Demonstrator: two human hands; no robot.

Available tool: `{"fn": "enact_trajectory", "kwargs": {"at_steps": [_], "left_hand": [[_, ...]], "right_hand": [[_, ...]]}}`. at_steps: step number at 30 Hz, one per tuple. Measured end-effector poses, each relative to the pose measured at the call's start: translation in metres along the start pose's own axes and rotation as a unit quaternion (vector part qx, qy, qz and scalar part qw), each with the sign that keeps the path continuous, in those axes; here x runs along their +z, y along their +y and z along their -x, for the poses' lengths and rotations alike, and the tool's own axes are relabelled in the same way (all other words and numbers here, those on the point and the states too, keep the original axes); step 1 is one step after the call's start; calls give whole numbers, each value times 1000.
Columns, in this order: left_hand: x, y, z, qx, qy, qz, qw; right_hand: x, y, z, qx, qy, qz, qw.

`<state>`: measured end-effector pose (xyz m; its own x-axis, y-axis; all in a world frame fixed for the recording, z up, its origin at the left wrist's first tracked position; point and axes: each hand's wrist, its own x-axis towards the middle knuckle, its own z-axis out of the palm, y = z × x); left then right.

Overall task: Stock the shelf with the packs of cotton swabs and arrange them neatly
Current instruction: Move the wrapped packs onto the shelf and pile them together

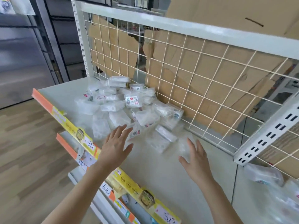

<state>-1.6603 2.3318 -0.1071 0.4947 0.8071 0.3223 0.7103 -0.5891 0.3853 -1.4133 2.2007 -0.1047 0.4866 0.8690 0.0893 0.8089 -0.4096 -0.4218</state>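
Observation:
A loose heap of clear plastic packs of cotton swabs lies on the white shelf, against the wire grid back. Several packs at the heap's near edge look blurred. My left hand hovers with fingers spread just in front of the heap, its fingertips near a pack with a barcode label. My right hand is held out to the right, fingers straight, close to blurred packs. Neither hand holds anything.
A white wire grid backs the shelf, with brown cardboard behind it. A perforated upright stands at right, more bagged packs beyond it. Yellow-orange price strips edge the shelves. Wooden floor lies left.

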Motion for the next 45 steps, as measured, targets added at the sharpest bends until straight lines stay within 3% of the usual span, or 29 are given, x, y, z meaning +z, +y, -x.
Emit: {"fn": "enact_trajectory", "kwargs": {"at_steps": [7,11,18,21,25,32,41,45], "left_hand": [[32,-6,-32,13,65,-89,994],[34,-10,-32,48,97,-78,991],[31,-7,-31,23,96,-63,993],[27,-7,-29,24,80,-44,996],[23,-7,-29,20,62,2,998],[5,14,26,35,110,92,989],[-8,68,85,130,67,167,975],[1,105,92,156,9,191,969]], "right_hand": [[40,1,-42,-24,103,52,993],[44,5,-47,-11,142,11,990],[40,7,-46,-18,139,-42,989],[28,3,-36,19,106,-51,993],[8,0,5,73,57,-52,994],[-22,9,118,66,199,-71,975],[-47,45,246,104,298,-50,948],[-65,71,286,145,333,-40,931]]}}
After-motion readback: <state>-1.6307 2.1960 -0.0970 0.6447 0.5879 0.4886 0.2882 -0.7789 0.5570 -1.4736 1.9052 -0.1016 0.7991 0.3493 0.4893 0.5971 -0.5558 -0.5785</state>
